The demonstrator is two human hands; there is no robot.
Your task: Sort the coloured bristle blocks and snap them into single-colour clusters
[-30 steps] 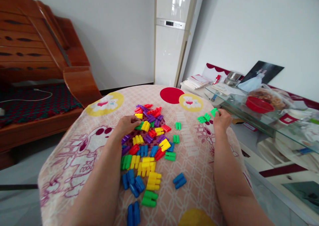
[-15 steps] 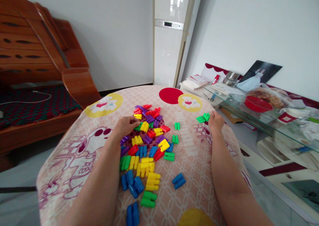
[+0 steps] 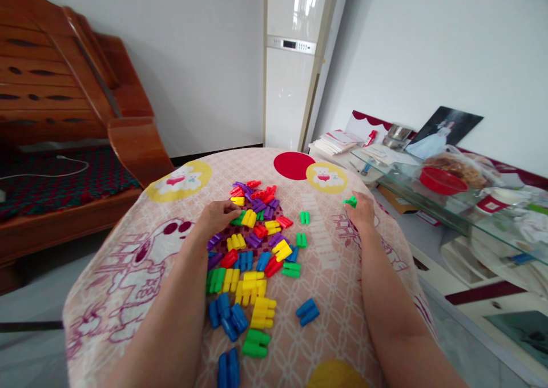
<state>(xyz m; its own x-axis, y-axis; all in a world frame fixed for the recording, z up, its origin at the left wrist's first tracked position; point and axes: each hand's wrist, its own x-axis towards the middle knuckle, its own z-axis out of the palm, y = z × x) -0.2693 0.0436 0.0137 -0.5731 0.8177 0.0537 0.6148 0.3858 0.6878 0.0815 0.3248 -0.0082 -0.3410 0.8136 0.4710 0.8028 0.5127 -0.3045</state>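
On the left side of a pile of plastic building blocks, my left hand [image 3: 217, 217] rests with curled fingers closed around a green building block [image 3: 238, 219]. A yellow block [image 3: 249, 218] lies right beside that one. Far to the right, near the table's edge, my right hand [image 3: 362, 210] has its fingers closed on green building blocks [image 3: 351, 201], which they partly cover. Two loose green blocks, one farther [image 3: 305, 217] and one nearer [image 3: 301, 240], lie between the pile and my right hand.
The round table wears a patterned cloth [image 3: 334, 342]. Closer to me lie yellow blocks [image 3: 262, 312], a green block [image 3: 256, 343] and blue blocks [image 3: 228, 368]. A lone blue block [image 3: 307, 312] sits apart. A cluttered glass shelf [image 3: 488, 222] stands right, a wooden bench [image 3: 137, 142] left.
My right hand has shifted slightly left, its fingers now covering part of the green blocks that showed beside it. My left hand has stayed in place.
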